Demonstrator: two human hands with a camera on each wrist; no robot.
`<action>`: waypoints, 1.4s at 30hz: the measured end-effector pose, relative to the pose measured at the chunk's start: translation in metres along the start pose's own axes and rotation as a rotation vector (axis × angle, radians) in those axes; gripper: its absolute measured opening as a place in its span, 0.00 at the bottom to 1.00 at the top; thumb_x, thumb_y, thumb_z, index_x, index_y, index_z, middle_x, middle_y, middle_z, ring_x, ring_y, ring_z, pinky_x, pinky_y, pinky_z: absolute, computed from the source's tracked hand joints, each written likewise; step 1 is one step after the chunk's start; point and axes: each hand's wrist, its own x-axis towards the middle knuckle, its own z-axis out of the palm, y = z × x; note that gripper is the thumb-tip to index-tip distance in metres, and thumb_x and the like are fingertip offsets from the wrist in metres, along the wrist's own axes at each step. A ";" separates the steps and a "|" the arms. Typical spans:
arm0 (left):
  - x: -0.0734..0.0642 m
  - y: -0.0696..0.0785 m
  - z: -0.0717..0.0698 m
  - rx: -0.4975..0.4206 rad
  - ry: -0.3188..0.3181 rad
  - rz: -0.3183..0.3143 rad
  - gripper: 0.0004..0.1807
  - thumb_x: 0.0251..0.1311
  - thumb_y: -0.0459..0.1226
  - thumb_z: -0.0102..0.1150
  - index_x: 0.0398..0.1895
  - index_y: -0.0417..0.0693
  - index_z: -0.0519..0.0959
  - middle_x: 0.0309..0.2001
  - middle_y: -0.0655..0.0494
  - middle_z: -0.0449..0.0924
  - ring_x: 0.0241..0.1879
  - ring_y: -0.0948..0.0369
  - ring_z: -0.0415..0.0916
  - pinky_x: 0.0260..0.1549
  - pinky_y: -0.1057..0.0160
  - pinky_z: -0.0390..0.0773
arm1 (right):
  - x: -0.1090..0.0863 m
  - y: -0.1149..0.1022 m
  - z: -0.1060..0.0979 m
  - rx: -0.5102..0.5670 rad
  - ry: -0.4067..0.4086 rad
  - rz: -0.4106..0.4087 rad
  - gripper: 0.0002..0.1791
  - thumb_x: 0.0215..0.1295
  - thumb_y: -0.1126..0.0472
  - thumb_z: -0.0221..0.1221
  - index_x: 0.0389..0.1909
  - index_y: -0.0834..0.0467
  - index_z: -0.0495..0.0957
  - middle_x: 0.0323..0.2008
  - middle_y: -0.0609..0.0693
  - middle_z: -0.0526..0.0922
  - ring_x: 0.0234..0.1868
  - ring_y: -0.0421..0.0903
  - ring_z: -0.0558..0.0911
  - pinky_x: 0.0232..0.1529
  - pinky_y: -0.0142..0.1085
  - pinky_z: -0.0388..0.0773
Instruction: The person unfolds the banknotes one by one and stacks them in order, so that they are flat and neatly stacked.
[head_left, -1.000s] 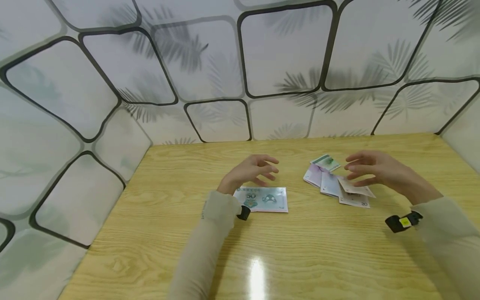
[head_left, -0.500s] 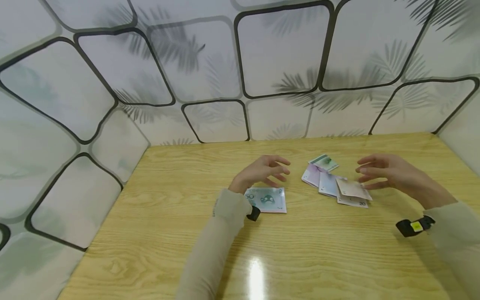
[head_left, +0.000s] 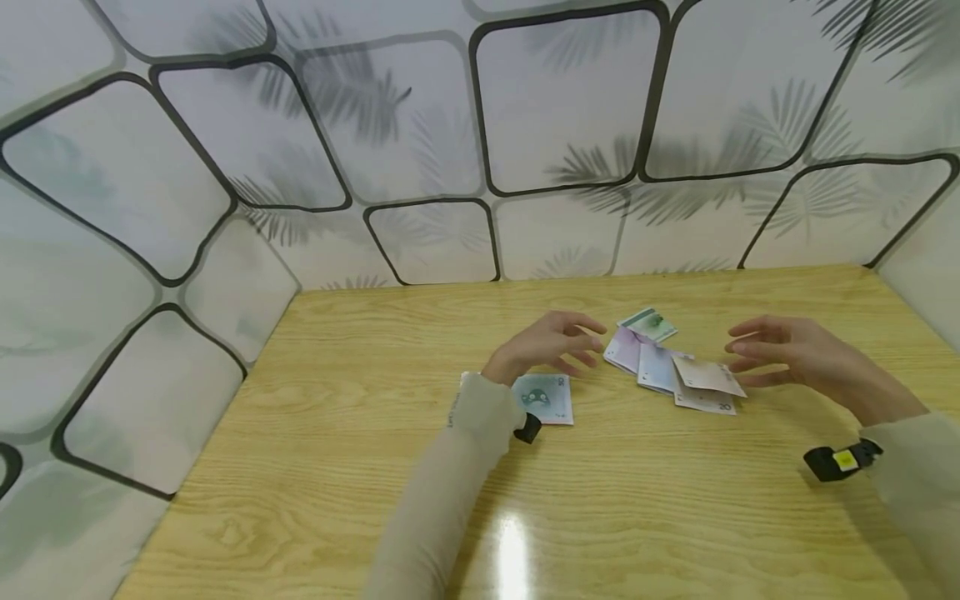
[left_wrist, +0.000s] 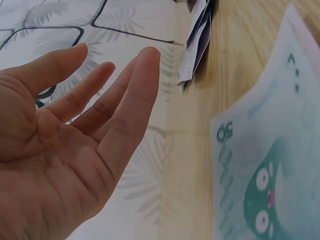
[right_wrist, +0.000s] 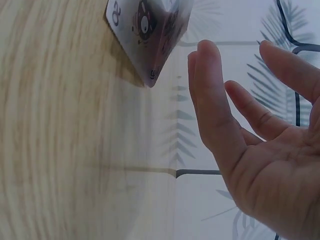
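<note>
My left hand (head_left: pixel 551 342) hovers above the table with fingers relaxed and nothing in them, its fingertips near the left side of a fanned group of banknotes. Beneath its wrist lies a teal play banknote (head_left: pixel 549 398) marked 50, printed with a cartoon face; the sleeve hides its left part. The fan holds a green note (head_left: pixel 651 323) at the back, then a purple note (head_left: pixel 626 347), a blue note (head_left: pixel 659 368) and folded brownish notes (head_left: pixel 707 377) marked 20. Just right of these, my right hand (head_left: pixel 797 354) hangs with loosely bent, empty fingers, its fingertips close to the brownish notes.
A light wood table (head_left: pixel 315 467) carries the notes, with a bright reflection at its front. Behind and to the left stands a patterned wall (head_left: pixel 562 233). A black wrist camera (head_left: pixel 842 460) sits at each sleeve cuff.
My left hand has moved right, from above the 50 note toward the fan. My right hand has drawn off to the right, away from the brownish notes. The notes lie as before.
</note>
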 end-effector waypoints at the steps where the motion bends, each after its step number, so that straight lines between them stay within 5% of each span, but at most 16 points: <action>1: 0.002 0.000 0.002 -0.002 -0.008 0.002 0.23 0.74 0.34 0.56 0.69 0.37 0.71 0.56 0.39 0.80 0.53 0.44 0.81 0.45 0.54 0.86 | -0.001 0.001 -0.001 0.000 0.000 0.003 0.30 0.81 0.62 0.48 0.71 0.78 0.51 0.59 0.63 0.75 0.45 0.37 0.84 0.46 0.44 0.86; 15: 0.026 0.005 0.030 0.011 -0.096 0.006 0.21 0.76 0.32 0.51 0.69 0.34 0.71 0.58 0.37 0.78 0.56 0.42 0.79 0.45 0.55 0.86 | -0.005 0.016 -0.007 0.065 0.001 0.044 0.29 0.80 0.63 0.50 0.69 0.79 0.53 0.48 0.44 0.81 0.44 0.40 0.85 0.44 0.42 0.87; 27: 0.044 0.008 0.057 0.038 -0.115 -0.030 0.20 0.73 0.29 0.53 0.66 0.34 0.73 0.45 0.43 0.84 0.43 0.52 0.84 0.37 0.61 0.87 | -0.007 0.020 -0.003 0.082 -0.004 0.072 0.33 0.79 0.61 0.53 0.70 0.79 0.51 0.52 0.54 0.80 0.44 0.42 0.85 0.45 0.44 0.86; 36: 0.050 0.008 0.073 0.021 -0.173 -0.029 0.22 0.74 0.27 0.50 0.69 0.34 0.70 0.49 0.36 0.82 0.43 0.48 0.84 0.38 0.61 0.87 | -0.010 0.019 0.001 0.083 0.002 0.081 0.34 0.80 0.60 0.53 0.71 0.78 0.51 0.54 0.56 0.78 0.45 0.42 0.85 0.46 0.44 0.86; 42: 0.054 0.009 0.082 -0.024 -0.145 -0.019 0.20 0.75 0.25 0.48 0.67 0.32 0.71 0.50 0.40 0.81 0.38 0.54 0.84 0.38 0.61 0.87 | -0.011 0.019 0.002 0.095 0.001 0.054 0.33 0.79 0.61 0.52 0.71 0.78 0.52 0.54 0.54 0.78 0.45 0.42 0.85 0.46 0.44 0.86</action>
